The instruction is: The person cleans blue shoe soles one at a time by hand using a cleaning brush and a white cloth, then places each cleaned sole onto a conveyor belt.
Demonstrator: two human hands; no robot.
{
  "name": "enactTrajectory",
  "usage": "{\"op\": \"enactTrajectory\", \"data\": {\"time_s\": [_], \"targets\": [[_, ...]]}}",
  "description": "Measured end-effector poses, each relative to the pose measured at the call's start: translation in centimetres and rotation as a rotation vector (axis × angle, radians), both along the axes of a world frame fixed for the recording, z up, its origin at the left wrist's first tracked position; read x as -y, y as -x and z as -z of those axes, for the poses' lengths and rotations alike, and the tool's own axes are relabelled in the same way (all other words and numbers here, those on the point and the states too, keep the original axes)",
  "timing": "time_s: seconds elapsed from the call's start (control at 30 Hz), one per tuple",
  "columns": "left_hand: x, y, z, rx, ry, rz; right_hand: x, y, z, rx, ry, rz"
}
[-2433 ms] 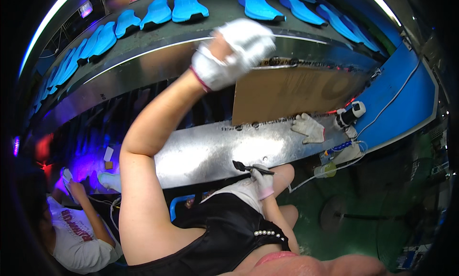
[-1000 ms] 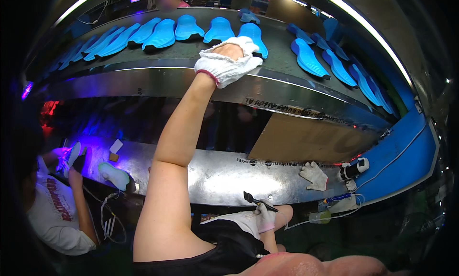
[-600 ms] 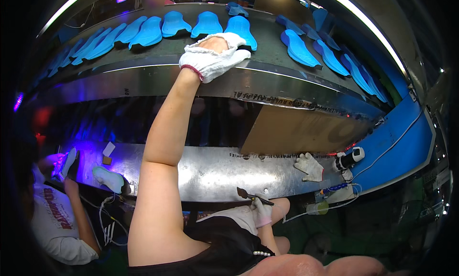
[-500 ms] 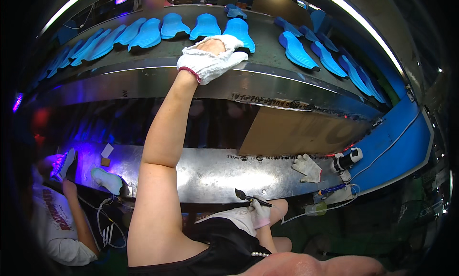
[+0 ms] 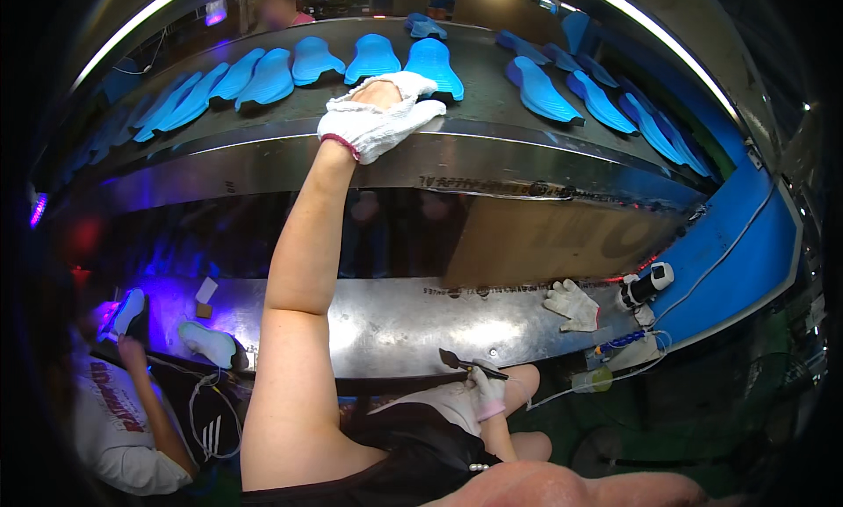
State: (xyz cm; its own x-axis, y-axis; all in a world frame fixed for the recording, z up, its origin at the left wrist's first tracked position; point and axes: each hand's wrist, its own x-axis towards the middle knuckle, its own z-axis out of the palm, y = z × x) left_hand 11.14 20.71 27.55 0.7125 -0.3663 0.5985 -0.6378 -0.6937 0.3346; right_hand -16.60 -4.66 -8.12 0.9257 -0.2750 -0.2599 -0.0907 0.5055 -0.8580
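Blue insole (image 5: 435,61), just beyond gloved left hand (image 5: 379,116), on dark surface (image 5: 485,77)

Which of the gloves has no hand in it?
The white glove lying on the metal bench, left of the black-and-white device; the other two are worn on the left hand and right hand.

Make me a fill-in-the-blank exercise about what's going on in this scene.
The left hand wears a ____ glove.
The brush is in the person's ____.
The soles on the raised surface are ____.
The number of loose gloves lying on the bench is ____.
Missing words: white; right hand; blue; one.
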Motion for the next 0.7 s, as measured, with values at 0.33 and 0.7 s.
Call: {"op": "enactTrajectory", "data": {"time_s": [0.33,0.7], "targets": [[0.4,-0.4,-0.6,0.114,-0.048,0.112,0.4,-0.2,0.0,-0.006,0.156,-0.039],[1.9,-2.3,1.1,0.234,0.017,0.045,1.2,0.6,0.7,0.022,0.133,0.048]]}}
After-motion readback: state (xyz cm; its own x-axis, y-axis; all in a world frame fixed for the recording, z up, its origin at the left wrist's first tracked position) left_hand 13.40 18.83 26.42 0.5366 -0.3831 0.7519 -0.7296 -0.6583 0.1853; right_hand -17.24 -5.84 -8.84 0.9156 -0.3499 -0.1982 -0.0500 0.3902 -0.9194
